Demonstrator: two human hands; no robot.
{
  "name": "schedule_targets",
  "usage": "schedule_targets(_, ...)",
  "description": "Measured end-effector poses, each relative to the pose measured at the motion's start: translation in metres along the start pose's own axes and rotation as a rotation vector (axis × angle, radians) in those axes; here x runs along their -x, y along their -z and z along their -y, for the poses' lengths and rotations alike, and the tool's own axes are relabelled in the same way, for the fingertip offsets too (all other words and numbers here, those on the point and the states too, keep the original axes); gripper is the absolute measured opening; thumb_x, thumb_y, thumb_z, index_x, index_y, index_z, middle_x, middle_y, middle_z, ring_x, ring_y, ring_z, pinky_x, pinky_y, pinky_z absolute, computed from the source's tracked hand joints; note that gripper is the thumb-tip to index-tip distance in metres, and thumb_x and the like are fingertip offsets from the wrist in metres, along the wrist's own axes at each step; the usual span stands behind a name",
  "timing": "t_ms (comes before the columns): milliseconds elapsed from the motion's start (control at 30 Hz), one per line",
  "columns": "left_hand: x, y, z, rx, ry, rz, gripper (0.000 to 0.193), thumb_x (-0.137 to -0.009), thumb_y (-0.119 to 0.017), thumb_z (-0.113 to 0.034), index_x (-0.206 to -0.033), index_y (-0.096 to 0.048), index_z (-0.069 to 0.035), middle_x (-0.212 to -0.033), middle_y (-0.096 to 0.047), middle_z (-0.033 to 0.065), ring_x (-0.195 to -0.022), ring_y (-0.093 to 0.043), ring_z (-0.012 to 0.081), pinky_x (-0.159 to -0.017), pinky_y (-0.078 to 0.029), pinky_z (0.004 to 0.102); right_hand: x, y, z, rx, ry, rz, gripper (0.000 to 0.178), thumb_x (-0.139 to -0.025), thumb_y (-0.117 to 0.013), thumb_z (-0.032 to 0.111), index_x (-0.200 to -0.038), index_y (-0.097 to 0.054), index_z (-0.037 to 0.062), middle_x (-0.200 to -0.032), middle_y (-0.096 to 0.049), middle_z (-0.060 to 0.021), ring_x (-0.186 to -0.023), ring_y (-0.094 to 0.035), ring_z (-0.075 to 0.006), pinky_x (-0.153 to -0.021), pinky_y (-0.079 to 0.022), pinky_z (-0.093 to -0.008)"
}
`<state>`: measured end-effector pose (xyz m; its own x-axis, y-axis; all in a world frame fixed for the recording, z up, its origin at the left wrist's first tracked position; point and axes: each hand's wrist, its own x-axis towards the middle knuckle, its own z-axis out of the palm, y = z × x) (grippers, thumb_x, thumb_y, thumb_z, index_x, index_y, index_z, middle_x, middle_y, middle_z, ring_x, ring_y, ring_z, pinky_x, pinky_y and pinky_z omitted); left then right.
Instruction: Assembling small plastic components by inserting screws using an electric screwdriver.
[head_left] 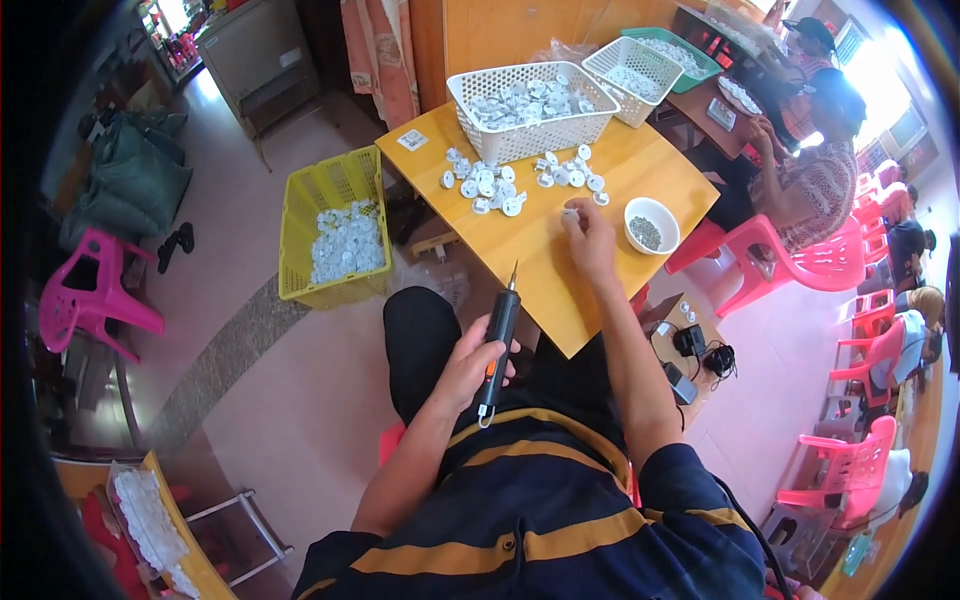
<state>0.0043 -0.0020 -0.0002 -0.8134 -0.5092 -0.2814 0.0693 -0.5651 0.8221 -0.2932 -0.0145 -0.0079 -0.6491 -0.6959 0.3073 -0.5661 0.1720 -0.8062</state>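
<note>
My left hand point(466, 368) is wrapped round a black electric screwdriver point(503, 335), its bit pointing up toward the table edge and a hanging loop at its lower end. Over the wooden table point(530, 262), my right hand point(592, 240) pinches a small white plastic part point(570, 214), mostly hidden by the fingers. Just right of that hand stands a white bowl point(672, 222) holding small metal screws point(645, 233). Loose white round plastic parts point(487, 185) lie in two clusters beyond my hands, in front of a white basket point(535, 145) heaped with similar pieces.
On the floor left of the table sits a yellow crate point(335, 290) of white parts. A smaller white basket point(632, 105) and a green basket point(705, 70) stand at the back right. Black adapters point(690, 341) lie low on the right. A person point(815, 190) sits on a pink chair point(830, 262) nearby.
</note>
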Motion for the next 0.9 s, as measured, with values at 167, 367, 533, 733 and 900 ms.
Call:
schedule_targets(167, -0.002, -0.001, 0.002, -0.016, 0.021, -0.001, 0.048, -0.096, -0.051, -0.011, -0.144, -0.042, -0.006, -0.106, -0.064, 0.0082, -0.075, -0.065, 0.0148, -0.065, -0.055, 0.0302, 0.034, -0.023, 0.001, -0.523, -0.127, -0.010, 0.024, -0.097, -0.066, 0.008, -0.120, -0.067, 0.0041, -0.096, -0.066, 0.0011, -0.080, -0.059, -0.0065, -0.072, -0.049, -0.0220)
schedule_targets(367, -0.003, -0.001, 0.001, -0.015, 0.022, 0.004, 0.053, -0.098, -0.053, -0.013, -0.147, -0.038, -0.005, -0.106, -0.065, 0.0106, -0.076, -0.066, 0.0155, -0.065, -0.057, 0.0295, 0.057, -0.038, 0.009, -0.676, -0.194, 0.044, 0.023, -0.097, -0.065, 0.007, -0.120, -0.067, 0.0008, -0.096, -0.067, 0.0003, -0.080, -0.060, -0.0070, -0.075, -0.051, -0.0223)
schedule_targets(533, -0.004, 0.000, 0.003, -0.040, 0.001, 0.017, 0.053, -0.097, -0.054, -0.013, -0.147, -0.038, -0.004, -0.106, -0.064, 0.0105, -0.076, -0.065, 0.0155, -0.065, -0.057, 0.0295, 0.065, -0.041, 0.019, -0.696, -0.250, 0.094, 0.022, -0.099, -0.063, 0.005, -0.120, -0.063, -0.0027, -0.093, -0.067, -0.0042, -0.077, -0.061, -0.0096, -0.069, -0.050, -0.0229)
schedule_targets(733, -0.002, -0.003, 0.000, -0.040, -0.003, 0.011, 0.053, -0.097, -0.054, -0.013, -0.147, -0.039, -0.004, -0.106, -0.064, 0.0101, -0.077, -0.065, 0.0147, -0.065, -0.058, 0.0292, 0.068, -0.043, 0.013, -0.651, -0.245, 0.159, 0.022, -0.096, -0.066, 0.004, -0.117, -0.068, -0.0017, -0.093, -0.070, -0.0016, -0.080, -0.065, -0.0077, -0.074, -0.053, -0.0230)
schedule_targets(900, -0.004, -0.002, 0.001, -0.039, 0.003, 0.007, 0.053, -0.097, -0.054, -0.013, -0.147, -0.039, -0.004, -0.106, -0.064, 0.0099, -0.076, -0.065, 0.0147, -0.064, -0.058, 0.0293, 0.072, -0.045, 0.013, -0.633, -0.226, 0.139, 0.021, -0.095, -0.068, 0.005, -0.115, -0.070, -0.0011, -0.090, -0.069, -0.0002, -0.079, -0.063, -0.0059, -0.073, -0.052, -0.0220)
